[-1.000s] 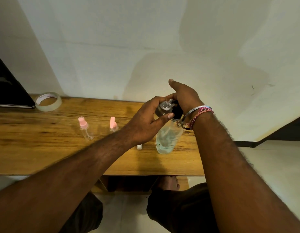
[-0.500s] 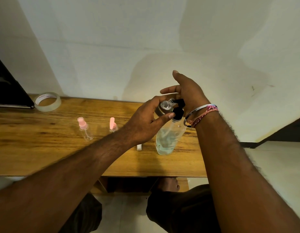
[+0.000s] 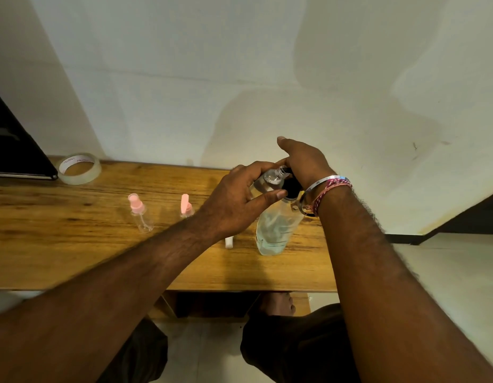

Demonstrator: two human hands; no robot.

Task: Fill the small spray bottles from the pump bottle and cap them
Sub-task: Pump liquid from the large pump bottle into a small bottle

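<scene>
A clear pump bottle (image 3: 275, 230) with a black pump head (image 3: 291, 186) stands near the right end of the wooden table (image 3: 74, 244). My left hand (image 3: 237, 200) grips a small clear uncapped spray bottle (image 3: 271, 179), tilted with its mouth at the pump's nozzle. My right hand (image 3: 303, 161) rests flat on top of the pump head, pressing it. Two more small bottles stand to the left: one clear with a pink sprayer (image 3: 140, 214), another with a pink top (image 3: 186, 205) partly hidden by my left forearm.
A small white piece (image 3: 228, 241) lies on the table under my left wrist. A roll of clear tape (image 3: 79, 168) sits at the back left beside a dark slanted panel (image 3: 13, 145). The wall rises directly behind the table; my knees and foot show below its front edge.
My right hand lifted off the pump head half a second ago and has come down on it again. My left hand has kept the small bottle at the nozzle.
</scene>
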